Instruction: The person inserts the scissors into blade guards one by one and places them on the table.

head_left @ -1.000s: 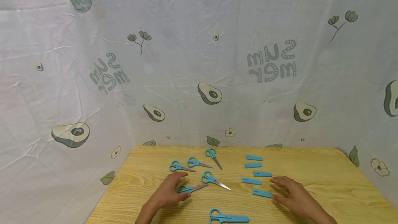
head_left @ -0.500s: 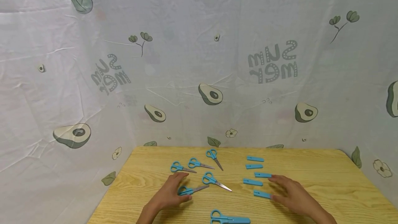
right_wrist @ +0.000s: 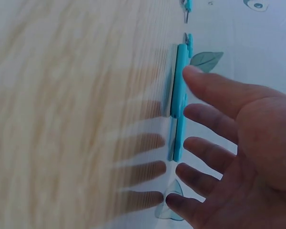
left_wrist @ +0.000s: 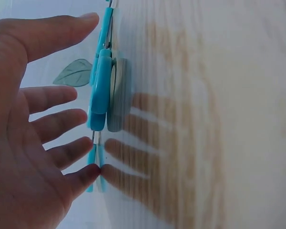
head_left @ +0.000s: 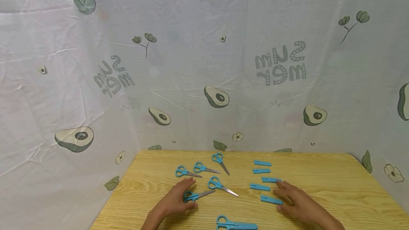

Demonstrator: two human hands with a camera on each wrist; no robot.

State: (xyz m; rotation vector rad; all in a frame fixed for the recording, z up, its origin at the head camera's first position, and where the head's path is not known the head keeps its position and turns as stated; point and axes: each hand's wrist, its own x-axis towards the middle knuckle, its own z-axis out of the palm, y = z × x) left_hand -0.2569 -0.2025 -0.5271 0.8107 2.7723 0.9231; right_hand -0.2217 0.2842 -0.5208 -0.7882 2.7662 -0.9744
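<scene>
On the left of the wooden table point(head_left: 319, 173) lie several scissors with light blue handles and bare metal blades. My left hand point(head_left: 174, 200) is around the handles of the nearest scissors point(head_left: 191, 196), thumb and fingers apart; in the left wrist view its spread fingers grip nothing. Another pair of scissors point(head_left: 215, 184) points its blades right, just beyond. Several blue blade covers lie to the right. My right hand point(head_left: 298, 203) is beside them, fingers spread and holding nothing, the thumb close to the front cover point(head_left: 271, 200) and the forefinger close to another cover point(head_left: 271, 179).
Sheathed scissors point(head_left: 236, 224) lie at the front middle of the table. More scissors point(head_left: 218, 160) and a blade cover point(head_left: 262, 163) are farther back. A pale curtain point(head_left: 191, 63) printed with avocados hangs behind and beside the table.
My right thumb has moved slightly towards me, so the right end of the front cover shows more. My left hand is almost still. The scissors and covers stay in place.
</scene>
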